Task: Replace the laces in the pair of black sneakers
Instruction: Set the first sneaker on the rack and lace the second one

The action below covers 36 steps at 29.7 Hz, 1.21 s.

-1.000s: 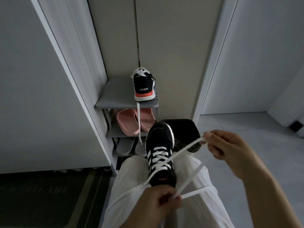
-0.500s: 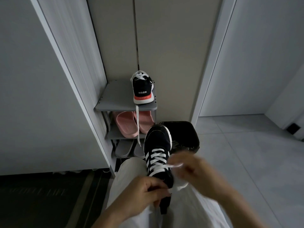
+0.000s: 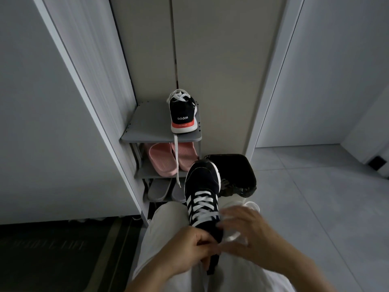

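Note:
A black sneaker (image 3: 202,182) with white stripes rests on my lap, toe pointing away, its white lace (image 3: 203,204) crossed through the eyelets. My left hand (image 3: 189,247) grips the sneaker at its collar and pinches the lace there. My right hand (image 3: 246,230), blurred, is at the sneaker's right side with a white lace end in its fingers. The second black sneaker (image 3: 182,114) stands heel toward me on the top shelf of a grey shoe rack (image 3: 147,127); one white lace hangs down from it past the shelf edge.
Pink slippers (image 3: 162,159) lie on the rack's middle shelf and grey slippers (image 3: 160,189) below. A black-lined bin (image 3: 235,171) stands right of the rack. A dark doormat (image 3: 52,253) is at the left. Grey tiled floor (image 3: 315,197) extends to the right.
My right hand, which held the lace stretched out to the right, has come in to the sneaker's tongue. My left hand has shifted up to the collar.

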Tool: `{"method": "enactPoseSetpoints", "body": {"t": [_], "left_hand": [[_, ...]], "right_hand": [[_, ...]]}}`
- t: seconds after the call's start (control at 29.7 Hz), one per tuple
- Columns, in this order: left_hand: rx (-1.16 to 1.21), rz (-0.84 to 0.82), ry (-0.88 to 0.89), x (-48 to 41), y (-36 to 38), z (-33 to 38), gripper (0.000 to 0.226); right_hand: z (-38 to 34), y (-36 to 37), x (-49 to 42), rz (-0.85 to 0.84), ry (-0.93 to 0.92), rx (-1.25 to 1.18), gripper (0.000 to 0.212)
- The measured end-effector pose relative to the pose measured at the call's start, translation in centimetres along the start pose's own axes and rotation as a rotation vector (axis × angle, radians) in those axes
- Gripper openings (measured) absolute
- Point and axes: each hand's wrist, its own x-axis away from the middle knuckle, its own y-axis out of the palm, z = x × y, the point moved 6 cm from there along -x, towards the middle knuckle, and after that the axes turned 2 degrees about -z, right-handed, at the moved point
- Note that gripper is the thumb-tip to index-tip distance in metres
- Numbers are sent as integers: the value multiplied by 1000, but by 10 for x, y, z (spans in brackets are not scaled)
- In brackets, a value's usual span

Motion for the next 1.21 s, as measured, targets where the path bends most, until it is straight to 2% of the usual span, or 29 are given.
{"method": "enactPoseSetpoints", "body": {"t": [0.07,0.2,0.3,0.37,0.4,0.47,0.54,0.64,0.77,0.87,0.94,1.21], "left_hand": [[32,2,4,-4,1,4,12],[38,-20,-32,2,-14,-10,12],[6,-18,-38,3,-13,-17,14],[-63,14,-25,-3,-5,-13,18],[-87,31,-24,-7,0,-11,21],[-97,57,-16,-14,7,-9,24],[-130,101,-9,-17,8,-8,26],[-155,181,10,-16,6,-7,26],[-84,303,-4,-14,10,-14,12],[20,322,-106,-17,14,-29,20],[121,326,-148,-19,15,-36,25],[261,407,-153,-25,20,-30,27]], "right_hand": [[-6,9,-2,-147,94,-252,9],[31,-4,15,-136,330,-403,22],[35,-9,20,-143,297,-308,17],[21,-2,14,-151,209,-238,26],[12,2,10,-143,203,-290,31],[0,9,3,-120,209,-327,18],[1,12,0,-80,263,-329,30],[4,17,0,-107,306,-372,30],[14,19,-2,-91,375,-357,30],[30,12,-10,-19,412,-250,30],[34,14,-16,-57,399,-194,22],[33,22,-27,-127,341,-99,14]]}}
